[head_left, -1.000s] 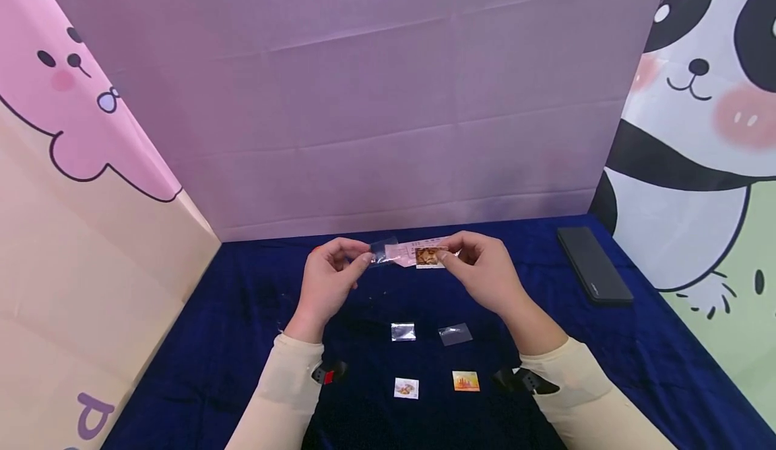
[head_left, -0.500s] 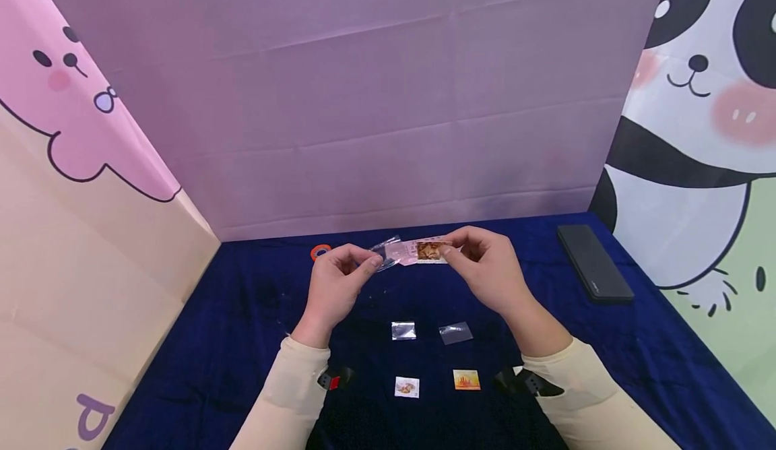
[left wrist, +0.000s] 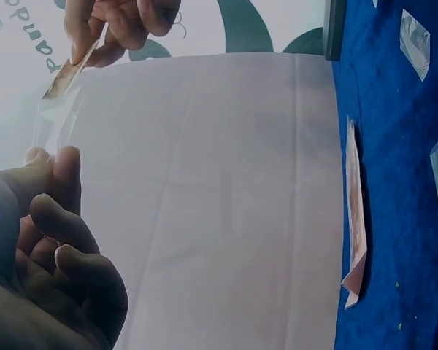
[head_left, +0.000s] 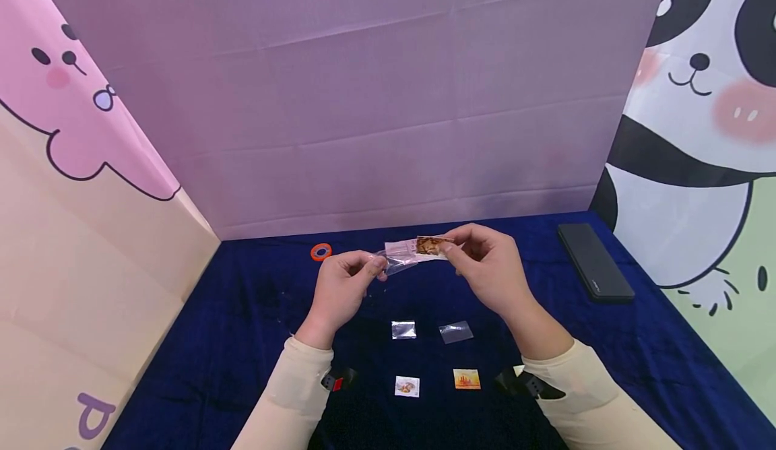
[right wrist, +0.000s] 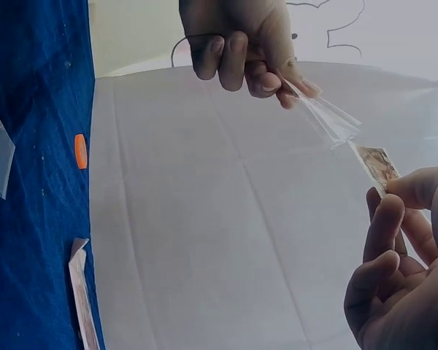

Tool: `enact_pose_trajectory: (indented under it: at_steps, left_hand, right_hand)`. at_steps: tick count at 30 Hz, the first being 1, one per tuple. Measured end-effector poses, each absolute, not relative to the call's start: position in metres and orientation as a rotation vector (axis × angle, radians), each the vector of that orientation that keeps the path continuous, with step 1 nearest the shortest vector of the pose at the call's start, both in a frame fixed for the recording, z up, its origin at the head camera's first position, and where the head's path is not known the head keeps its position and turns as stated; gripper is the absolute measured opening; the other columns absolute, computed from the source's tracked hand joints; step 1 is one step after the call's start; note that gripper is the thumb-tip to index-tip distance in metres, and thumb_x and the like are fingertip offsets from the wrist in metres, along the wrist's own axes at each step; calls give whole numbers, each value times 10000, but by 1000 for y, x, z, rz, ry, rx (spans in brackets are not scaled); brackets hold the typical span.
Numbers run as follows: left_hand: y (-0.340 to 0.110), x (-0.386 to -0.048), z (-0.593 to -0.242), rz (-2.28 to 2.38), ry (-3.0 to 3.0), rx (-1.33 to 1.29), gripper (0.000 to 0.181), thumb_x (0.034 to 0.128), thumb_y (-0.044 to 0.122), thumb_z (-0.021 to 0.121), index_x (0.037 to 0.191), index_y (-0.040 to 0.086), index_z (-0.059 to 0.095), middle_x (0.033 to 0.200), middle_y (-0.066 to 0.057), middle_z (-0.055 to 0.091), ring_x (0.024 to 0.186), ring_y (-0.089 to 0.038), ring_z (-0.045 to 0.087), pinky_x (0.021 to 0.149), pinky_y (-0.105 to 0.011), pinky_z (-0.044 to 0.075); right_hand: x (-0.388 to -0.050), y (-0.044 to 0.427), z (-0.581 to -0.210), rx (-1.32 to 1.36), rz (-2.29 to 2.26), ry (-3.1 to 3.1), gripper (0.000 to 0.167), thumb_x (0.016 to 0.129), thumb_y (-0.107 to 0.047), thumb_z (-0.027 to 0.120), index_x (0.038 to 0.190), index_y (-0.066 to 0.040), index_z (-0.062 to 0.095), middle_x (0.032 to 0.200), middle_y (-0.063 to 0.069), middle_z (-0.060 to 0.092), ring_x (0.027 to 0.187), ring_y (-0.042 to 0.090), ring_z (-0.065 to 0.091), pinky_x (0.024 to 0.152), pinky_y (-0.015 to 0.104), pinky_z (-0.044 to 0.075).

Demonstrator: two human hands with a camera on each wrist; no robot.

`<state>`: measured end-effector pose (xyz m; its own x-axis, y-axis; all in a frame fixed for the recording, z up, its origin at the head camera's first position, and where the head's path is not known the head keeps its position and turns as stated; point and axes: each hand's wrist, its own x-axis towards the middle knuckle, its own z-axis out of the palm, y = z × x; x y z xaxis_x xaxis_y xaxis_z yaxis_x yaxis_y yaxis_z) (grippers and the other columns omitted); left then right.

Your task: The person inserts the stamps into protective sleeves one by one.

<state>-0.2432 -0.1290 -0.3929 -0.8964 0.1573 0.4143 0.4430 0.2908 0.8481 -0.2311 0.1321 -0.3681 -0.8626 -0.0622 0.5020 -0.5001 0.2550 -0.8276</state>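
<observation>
A small clear plastic sleeve [head_left: 397, 264] is pinched between thumb and fingers of my left hand [head_left: 342, 292]. My right hand [head_left: 492, 273] pinches a small brown picture card [head_left: 429, 246] by its right end. In the right wrist view the card [right wrist: 380, 166] has its corner at the mouth of the sleeve [right wrist: 328, 120]; whether it has entered cannot be told. The left wrist view shows the card [left wrist: 62, 82] just above the sleeve [left wrist: 57, 127]. Behind both, a pink paper strip [head_left: 397, 250] lies on the blue cloth, partly hidden.
Two clear sleeves [head_left: 403, 330] [head_left: 456, 332] lie in the middle of the blue cloth [head_left: 242, 342], with two small picture cards [head_left: 407, 387] [head_left: 466, 379] nearer. An orange tape roll [head_left: 320, 252] is at the back left, a dark flat box [head_left: 595, 261] at the right.
My left hand has moved slightly right and down with the sleeve, uncovering the orange roll. The card in my right hand has risen a little and sits closer to the sleeve.
</observation>
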Motion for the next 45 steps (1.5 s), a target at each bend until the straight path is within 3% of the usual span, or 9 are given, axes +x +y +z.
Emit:
enact_pose_trajectory:
  at_steps: [6,14,21,27,34,45]
  left_hand:
    - [-128,-242,-390,-1641,-2325,-552,195,1011,249,720,937,94,810,805,12,726,619,-199,490,545,-268,384]
    - [-130,-245,-391,-1621,-2337,-558,192,1002,252,729,933,93,812,814,15,733,817,-201,652,681,-318,472]
    - [-131,-244,-391,-1633,-2343,-543,168,999,253,734,925,125,812,813,16,734,834,-202,662,700,-336,489]
    - [-131,-245,-391,-1647,-2339,-564,212,1005,244,727,941,57,803,816,5,731,851,-319,662,688,-318,475]
    - [-129,-244,-391,-1639,-2353,-550,181,1008,258,726,922,122,807,808,18,728,791,-210,632,644,-304,423]
    - [-128,-242,-392,-1627,-2371,-567,166,1005,274,731,926,151,812,804,34,737,815,-238,677,666,-321,458]
  right_hand:
    - [-230,129,-370,533,1591,-2194,121,995,-131,739,1101,-97,785,798,76,664,627,206,611,546,282,509]
    - [-231,129,-370,539,1563,-2244,122,994,-129,737,1103,-104,786,798,81,664,630,222,581,535,283,492]
    - [-231,129,-371,542,1513,-2289,122,988,-129,740,1098,-113,790,812,56,663,627,236,524,518,284,455]
    - [-231,128,-371,542,1471,-2306,110,985,-135,745,1085,-109,784,849,41,676,641,235,537,532,284,461]
    - [-232,129,-373,536,1472,-2318,100,982,-136,750,1071,-111,787,842,37,657,647,243,532,534,280,456]
    - [-230,129,-372,524,1461,-2348,112,984,-133,747,1088,-115,783,891,32,672,665,243,542,548,285,460]
